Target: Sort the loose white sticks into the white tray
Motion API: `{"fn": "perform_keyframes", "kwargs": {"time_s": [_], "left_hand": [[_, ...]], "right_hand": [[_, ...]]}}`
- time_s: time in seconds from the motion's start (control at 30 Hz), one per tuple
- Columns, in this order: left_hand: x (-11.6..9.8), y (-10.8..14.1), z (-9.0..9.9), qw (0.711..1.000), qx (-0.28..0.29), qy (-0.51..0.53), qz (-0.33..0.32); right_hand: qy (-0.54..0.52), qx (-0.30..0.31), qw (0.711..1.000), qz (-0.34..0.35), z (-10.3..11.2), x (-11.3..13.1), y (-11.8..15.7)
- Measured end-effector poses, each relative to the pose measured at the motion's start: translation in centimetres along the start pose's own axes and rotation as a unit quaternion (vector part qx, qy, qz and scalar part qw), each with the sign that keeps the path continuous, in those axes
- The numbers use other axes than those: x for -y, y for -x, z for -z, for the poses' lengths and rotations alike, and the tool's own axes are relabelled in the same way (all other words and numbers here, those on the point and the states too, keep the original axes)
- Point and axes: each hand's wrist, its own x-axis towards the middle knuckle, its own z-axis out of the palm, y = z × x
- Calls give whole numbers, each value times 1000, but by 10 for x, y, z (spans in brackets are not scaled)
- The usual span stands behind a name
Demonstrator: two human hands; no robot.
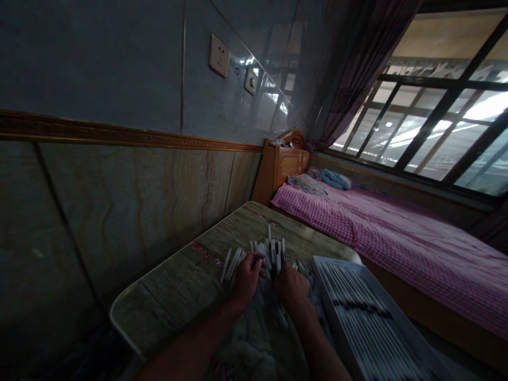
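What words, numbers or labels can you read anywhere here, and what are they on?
Nothing can be read for certain.
Dark print across the white tubes in the tray: too blurred to read.
Dark marks on the pale strip seen through the window: too blurred to read.

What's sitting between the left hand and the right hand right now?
The head view shows a loose pile of white sticks between the left hand and the right hand.
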Motion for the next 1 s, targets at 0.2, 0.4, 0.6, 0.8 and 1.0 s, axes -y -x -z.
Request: {"fn": "perform_keyframes", "kwargs": {"time_s": [0.2,0.4,0.6,0.8,1.0], "left_hand": [[3,3,-1,997,37,-65,-22],[-5,12,-1,980,122,-137,-73],[-5,18,-4,962,153,-170,-150],[-13,16,4,954,88,-195,-209],[-10,12,9,938,100,-242,-227]], "right_hand": [[-9,-20,1000,4,2,-9,14],[-161,-131,977,51,-10,-17,37],[-296,-195,916,189,-32,-20,48],[-285,-191,938,48,-33,-46,42],[-90,-78,991,-52,-19,-57,48]]}}
